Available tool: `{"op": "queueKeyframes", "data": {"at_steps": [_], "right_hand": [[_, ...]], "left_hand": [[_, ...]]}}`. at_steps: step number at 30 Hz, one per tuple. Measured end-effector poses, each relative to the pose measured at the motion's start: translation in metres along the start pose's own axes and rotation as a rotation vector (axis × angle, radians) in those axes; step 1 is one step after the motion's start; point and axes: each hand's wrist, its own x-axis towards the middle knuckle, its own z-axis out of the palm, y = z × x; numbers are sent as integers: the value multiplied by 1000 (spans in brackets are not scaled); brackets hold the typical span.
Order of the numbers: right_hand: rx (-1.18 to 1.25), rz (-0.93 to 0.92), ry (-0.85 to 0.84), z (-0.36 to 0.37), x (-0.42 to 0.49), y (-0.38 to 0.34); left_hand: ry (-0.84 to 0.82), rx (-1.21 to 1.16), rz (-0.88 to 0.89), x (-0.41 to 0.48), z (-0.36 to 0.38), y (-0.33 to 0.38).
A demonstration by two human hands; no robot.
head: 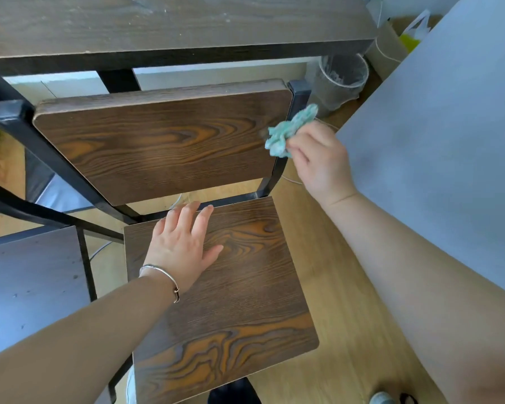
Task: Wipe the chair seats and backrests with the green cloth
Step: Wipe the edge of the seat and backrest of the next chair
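A wooden chair on a black metal frame stands in front of me. Its dark-grained seat [239, 301] fills the lower middle and its backrest [158, 147] rises behind it. My right hand [318, 161] grips a crumpled green cloth [289, 131] at the backrest's right edge, and the cloth touches the wood there. My left hand [184, 243] lies flat with straight fingers on the rear left part of the seat. A silver bangle circles that wrist.
A dark wooden table [172, 24] stands just behind the chair. A grey tabletop [435, 141] juts in from the right and another grey surface [27, 287] lies at lower left. A lined bin [341, 80] sits on the wooden floor beyond the chair.
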Motion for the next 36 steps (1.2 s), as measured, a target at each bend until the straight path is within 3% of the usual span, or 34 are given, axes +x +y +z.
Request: {"op": "queueKeyframes", "data": {"at_steps": [3, 16, 27, 36], "right_hand": [[59, 108, -133, 31, -36, 6], [148, 541, -348, 135, -100, 13], [123, 598, -707, 128, -94, 20], [135, 668, -765, 106, -138, -12]], "left_hand": [[-17, 9, 4, 3, 9, -1], [-193, 21, -75, 1, 57, -14], [-229, -6, -128, 9, 46, -8], [-246, 3, -131, -18, 38, -15]]}}
